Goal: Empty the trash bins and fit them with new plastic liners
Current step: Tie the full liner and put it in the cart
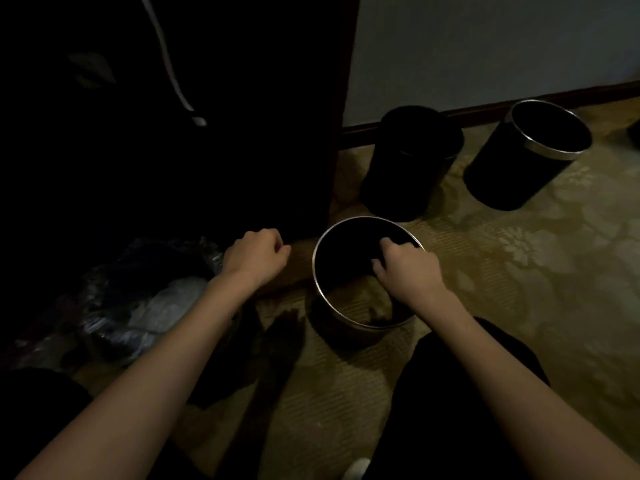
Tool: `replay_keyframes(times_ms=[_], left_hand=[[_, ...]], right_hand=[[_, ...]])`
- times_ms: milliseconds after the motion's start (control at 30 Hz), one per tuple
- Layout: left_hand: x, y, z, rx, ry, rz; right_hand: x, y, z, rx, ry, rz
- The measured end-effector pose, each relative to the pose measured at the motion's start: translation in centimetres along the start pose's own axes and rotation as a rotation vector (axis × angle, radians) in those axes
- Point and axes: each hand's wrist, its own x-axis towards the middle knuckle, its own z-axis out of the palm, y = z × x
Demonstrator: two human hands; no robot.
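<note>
A black trash bin [320, 292] with a shiny metal rim stands on the carpet right in front of me. My right hand [405, 268] reaches over its right rim, and its curled fingers pinch something dark inside, apparently a black liner. My left hand [256, 254] hovers just left of the bin with its fingers curled into a fist; I see nothing in it in the dim light. Farther back stand a bin [412, 161] draped in black plastic and a tilted bin [519, 161] with a bare metal rim.
A crumpled dark trash bag [145, 306] with pale plastic in it lies on the floor at my left. Dark furniture [207, 133] rises behind it. The wall and baseboard [485, 107] run behind the bins. My knees are at the bottom of the view.
</note>
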Motion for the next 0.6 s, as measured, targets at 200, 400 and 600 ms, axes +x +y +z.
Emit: replay_keyframes(times_ms=[200,400,600], left_hand=[[-4.7,-10.9,-4.3,-0.028,0.044,-0.161],[-10.6,-22.8,-3.9,-0.494,0.265,-0.752],[-11.8,-24.8,-2.2,-1.308,0.031,-0.922]], right_hand=[[1.8,-13.0,2.2,0.426,-0.261,-0.188],[0.9,-23.0,6.2,1.0,-0.553,0.233],[-0.6,-24.7,6.7,1.341,-0.506,0.548]])
